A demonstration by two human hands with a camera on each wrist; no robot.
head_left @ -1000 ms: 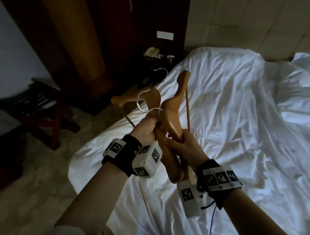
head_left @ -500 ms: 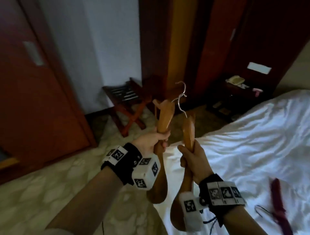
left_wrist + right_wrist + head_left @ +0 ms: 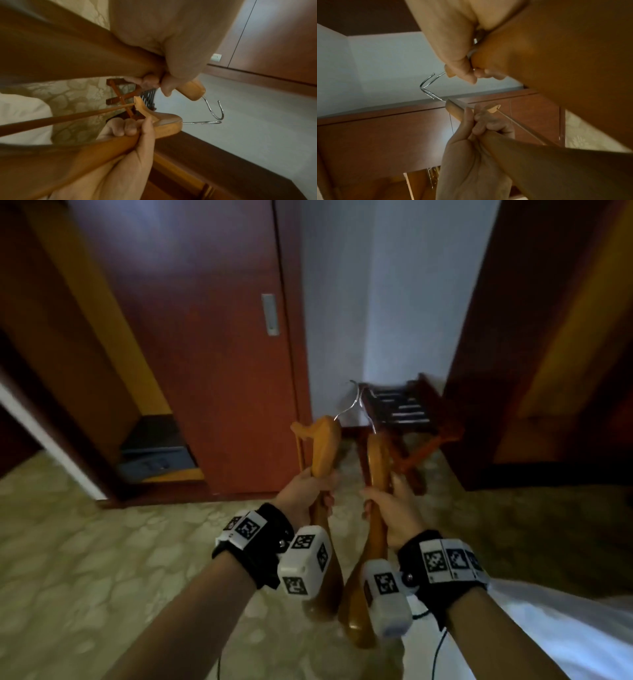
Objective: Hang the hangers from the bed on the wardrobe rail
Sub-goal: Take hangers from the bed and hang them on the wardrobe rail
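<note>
I hold two light wooden hangers upright in front of me, one in each hand. My left hand [image 3: 303,491] grips the left hanger [image 3: 323,443] around its arm. My right hand [image 3: 394,513] grips the right hanger [image 3: 376,460] the same way. Their metal hooks [image 3: 356,402] point up and nearly cross. In the left wrist view the left hanger's hook [image 3: 216,109] is free in the air. The wardrobe's red-brown sliding door [image 3: 212,344] stands ahead on the left, with an open section [image 3: 102,354] beside it. No rail shows.
A dark safe [image 3: 154,446] sits low in the open wardrobe section. A folding wooden luggage rack [image 3: 407,412] stands against the pale wall behind the hooks. A dark wooden panel [image 3: 548,354] rises on the right. The white bed corner [image 3: 565,631] is at lower right, over patterned floor.
The view has swung from the bed round to the wardrobe. The hangers, held together over the sheet a second ago, are now apart, one in each hand, and upright.
</note>
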